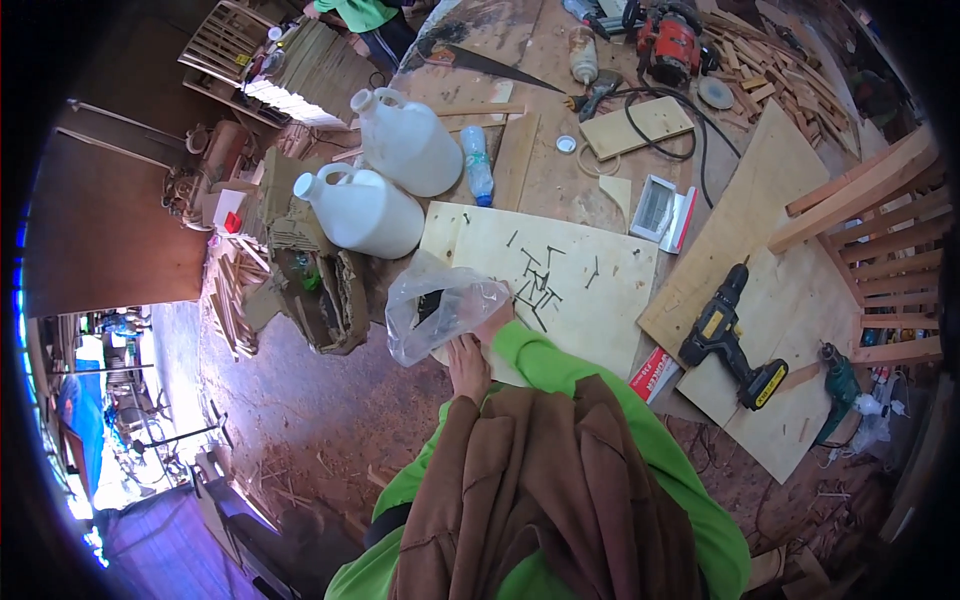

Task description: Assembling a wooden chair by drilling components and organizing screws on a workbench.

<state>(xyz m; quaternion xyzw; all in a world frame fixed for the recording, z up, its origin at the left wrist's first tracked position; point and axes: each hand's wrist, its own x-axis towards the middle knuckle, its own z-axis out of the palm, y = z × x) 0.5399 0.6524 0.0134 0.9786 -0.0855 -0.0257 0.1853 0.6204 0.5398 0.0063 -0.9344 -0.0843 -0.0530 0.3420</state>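
A clear plastic bag (405,315) with something dark inside stands over the near left edge of a pale plywood board (610,300). My left hand (468,370) lies at that board edge, its fingers stretched out and the tips by the bag's lower rim. Next to it, my right hand (494,323) is partly behind the bag, which hides its fingers; I cannot make out whether it holds anything. Several long dark screws (540,285) lie loose on the board, just beyond my right hand.
Two white jugs (375,215) and a small bottle (478,170) stand at the board's far left. A yellow-black cordless drill (715,325) and a green drill (838,390) lie to the right, near a slatted wooden frame (890,255). A handsaw (495,66) lies at the back.
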